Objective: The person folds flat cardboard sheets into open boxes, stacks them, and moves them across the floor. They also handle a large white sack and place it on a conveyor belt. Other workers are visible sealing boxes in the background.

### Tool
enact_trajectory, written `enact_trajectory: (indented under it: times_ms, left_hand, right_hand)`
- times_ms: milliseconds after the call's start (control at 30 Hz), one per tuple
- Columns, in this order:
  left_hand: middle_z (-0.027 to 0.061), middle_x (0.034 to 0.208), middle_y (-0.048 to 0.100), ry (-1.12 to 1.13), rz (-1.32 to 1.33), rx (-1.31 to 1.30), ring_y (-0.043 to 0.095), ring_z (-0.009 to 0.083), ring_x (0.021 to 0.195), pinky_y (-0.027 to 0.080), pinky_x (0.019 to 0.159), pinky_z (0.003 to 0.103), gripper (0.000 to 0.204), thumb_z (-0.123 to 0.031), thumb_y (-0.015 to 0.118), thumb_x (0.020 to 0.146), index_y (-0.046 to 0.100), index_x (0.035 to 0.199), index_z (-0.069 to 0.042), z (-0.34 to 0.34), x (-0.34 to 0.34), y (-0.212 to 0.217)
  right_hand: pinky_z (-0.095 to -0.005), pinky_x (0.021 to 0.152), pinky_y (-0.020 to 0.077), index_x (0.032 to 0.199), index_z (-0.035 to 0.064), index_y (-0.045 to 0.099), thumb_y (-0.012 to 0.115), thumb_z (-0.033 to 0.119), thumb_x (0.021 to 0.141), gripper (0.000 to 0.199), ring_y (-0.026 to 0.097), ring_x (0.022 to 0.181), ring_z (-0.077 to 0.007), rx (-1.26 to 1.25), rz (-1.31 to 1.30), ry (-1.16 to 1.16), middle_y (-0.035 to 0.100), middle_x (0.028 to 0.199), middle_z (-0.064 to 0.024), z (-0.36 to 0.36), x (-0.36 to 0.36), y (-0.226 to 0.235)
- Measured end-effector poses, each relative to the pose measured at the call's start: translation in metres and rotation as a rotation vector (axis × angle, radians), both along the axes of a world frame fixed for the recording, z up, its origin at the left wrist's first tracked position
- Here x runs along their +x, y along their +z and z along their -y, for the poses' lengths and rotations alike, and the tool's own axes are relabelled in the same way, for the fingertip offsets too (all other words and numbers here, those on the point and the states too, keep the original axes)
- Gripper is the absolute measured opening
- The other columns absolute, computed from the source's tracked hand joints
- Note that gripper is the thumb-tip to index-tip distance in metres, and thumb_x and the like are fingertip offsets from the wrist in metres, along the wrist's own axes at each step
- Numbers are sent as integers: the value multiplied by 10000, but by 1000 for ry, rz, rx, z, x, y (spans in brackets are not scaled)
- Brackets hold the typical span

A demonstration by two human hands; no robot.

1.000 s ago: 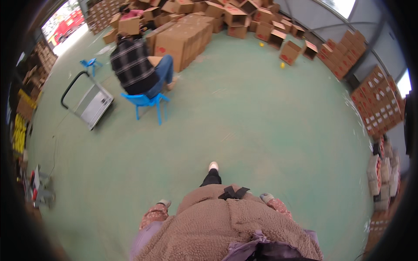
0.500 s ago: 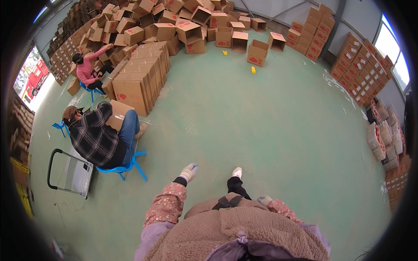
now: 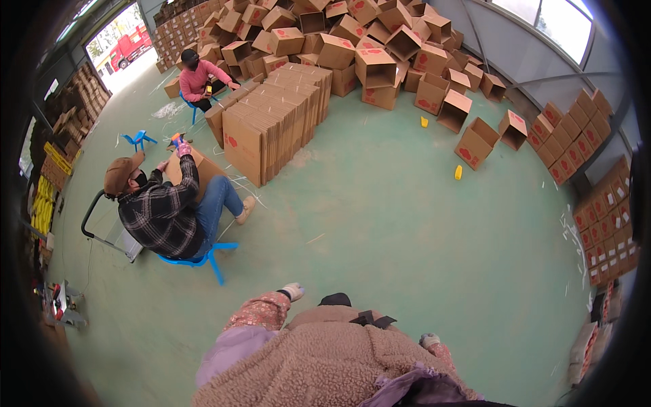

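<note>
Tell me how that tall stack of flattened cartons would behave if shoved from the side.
The stack of flattened cartons stands on edge, many sheets deep, so likely heavy and resists sliding. Loose sheets probably fan or topple rather than move together. Single sheets look stiff but light.

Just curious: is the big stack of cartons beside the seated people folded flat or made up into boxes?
Folded flat: the stack shows thin cardboard sheets standing edge to edge.

Even, soft daylight fills the hall, brightest at the open doorway (image 3: 122, 41) upper left, which is washed out, and at the windows (image 3: 549, 20) upper right; shadows on the green floor (image 3: 407, 224) are faint and diffuse. Strong fisheye bending curves the stacked cartons (image 3: 597, 217) at the right rim, and a black vignette rings the frame. Centre reasonably sharp; the fleece jacket (image 3: 319, 359) at the lower edge is soft, with detail smearing toward the edges.
</note>
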State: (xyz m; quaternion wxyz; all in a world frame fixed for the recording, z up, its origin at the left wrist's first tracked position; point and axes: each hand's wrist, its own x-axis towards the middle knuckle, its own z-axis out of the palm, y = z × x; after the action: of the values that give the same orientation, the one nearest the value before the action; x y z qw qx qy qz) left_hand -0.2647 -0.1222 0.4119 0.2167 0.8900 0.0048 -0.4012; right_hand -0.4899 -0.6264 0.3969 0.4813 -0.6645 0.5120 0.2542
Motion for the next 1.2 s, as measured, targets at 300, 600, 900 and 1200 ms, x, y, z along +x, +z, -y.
enact_trajectory:
  times_ms: [300,600,900,1200]
  left_hand:
    - [182,919,612,208,-234,192,570,308,902,431,774,398,389,-327,431,763,611,903,-12,33,130,-48]
    - [191,881,601,-174,406,-193,577,322,824,447,739,367,284,-256,453,827,564,982,-45,234,419,37]
    - [82,859,588,-264,140,-470,548,134,764,446,707,267,327,-217,473,838,504,1090,-11,351,539,11]
    - [90,785,590,415,-223,-35,544,175,636,447,627,304,371,-278,459,800,524,1080,-44,309,579,-28]
  right_hand:
    - [-319,536,459,897,64,595,478,247,777,249,577,599,-205,-83,59,631,598,724,-95,38,208,-12]
    - [-274,506,435,755,46,610,462,261,793,263,520,518,-127,-71,160,171,543,597,-28,127,340,38]
    - [-313,601,463,931,63,602,538,269,756,278,578,654,-166,16,6,216,622,769,-76,193,466,16]
    - [-291,488,453,936,86,580,515,249,780,235,557,544,-134,-111,-187,279,597,673,-43,359,609,17]
